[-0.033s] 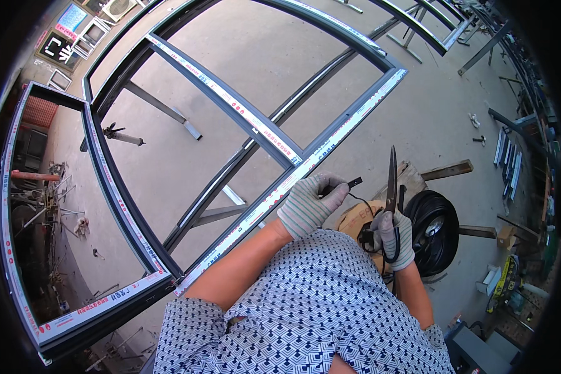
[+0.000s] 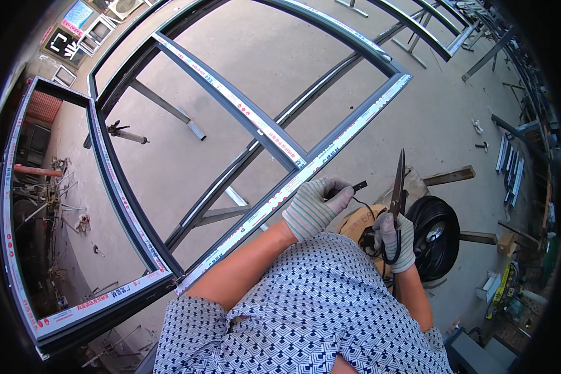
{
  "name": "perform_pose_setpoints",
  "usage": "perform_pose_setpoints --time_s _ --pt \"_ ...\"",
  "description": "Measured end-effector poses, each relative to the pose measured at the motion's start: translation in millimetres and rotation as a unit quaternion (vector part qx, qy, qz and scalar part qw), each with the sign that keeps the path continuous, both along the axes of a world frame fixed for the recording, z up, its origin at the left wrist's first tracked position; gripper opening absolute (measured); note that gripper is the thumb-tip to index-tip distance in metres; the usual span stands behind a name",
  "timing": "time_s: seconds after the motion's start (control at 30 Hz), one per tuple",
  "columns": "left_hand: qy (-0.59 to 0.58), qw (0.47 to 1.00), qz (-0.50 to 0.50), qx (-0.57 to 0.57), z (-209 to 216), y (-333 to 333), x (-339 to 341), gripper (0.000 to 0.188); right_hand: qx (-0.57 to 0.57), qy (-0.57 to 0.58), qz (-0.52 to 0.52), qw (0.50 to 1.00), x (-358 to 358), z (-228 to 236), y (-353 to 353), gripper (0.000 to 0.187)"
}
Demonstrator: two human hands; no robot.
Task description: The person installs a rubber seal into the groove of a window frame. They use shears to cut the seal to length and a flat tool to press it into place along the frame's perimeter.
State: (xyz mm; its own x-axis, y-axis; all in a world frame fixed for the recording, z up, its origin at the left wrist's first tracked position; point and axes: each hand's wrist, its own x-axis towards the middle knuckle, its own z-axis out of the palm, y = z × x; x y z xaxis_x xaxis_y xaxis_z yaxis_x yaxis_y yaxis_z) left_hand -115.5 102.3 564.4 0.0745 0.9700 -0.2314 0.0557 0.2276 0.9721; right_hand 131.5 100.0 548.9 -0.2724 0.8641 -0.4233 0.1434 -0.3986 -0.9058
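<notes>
My left hand point(image 2: 311, 209), in a striped work glove, pinches a short black strip point(image 2: 360, 186) whose flat end sticks out past the thumb. A thin dark length trails from it toward my right hand. In my right hand point(image 2: 402, 246), also gloved, is a pair of scissors point(image 2: 398, 184), its blades pointing up and away from me. The handles are partly hidden by the fingers. Beyond my left hand lies a large dark metal window frame point(image 2: 280, 190) with printed protective film. A coil of black strip point(image 2: 439, 258) is just right of my right hand.
A cardboard piece point(image 2: 355, 224) and wooden boards point(image 2: 449, 175) are beside the coil. A caulking gun point(image 2: 128, 133) shows through the frame at left. Metal bars support the frame, and more profiles point(image 2: 511, 165) lie on the floor at right.
The whole view has shifted slightly. The scissors have tilted a little to the right, and both hands keep their grips.
</notes>
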Motion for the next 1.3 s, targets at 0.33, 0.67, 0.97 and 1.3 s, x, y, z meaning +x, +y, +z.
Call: perform_pose_setpoints --time_s 0.33,0.67,0.97,1.3 --pt "-0.197 0.978 0.069 0.015 -14 0 21 0.028 0.125 0.026 0.019 0.992 -51 -36 10 0.023" --pt "-0.303 0.924 0.230 -0.024 -23 -1 25 0.025 0.066 0.021 0.112 0.991 -53 -68 16 0.030" --pt "-0.372 0.865 0.335 -0.037 -25 -6 27 0.023 0.088 0.064 0.112 0.988 -73 -67 19 0.021" --pt "-0.209 0.929 0.304 -0.022 -55 -4 -7 0.032 0.083 0.039 0.098 0.991 -93 -45 34 0.009"
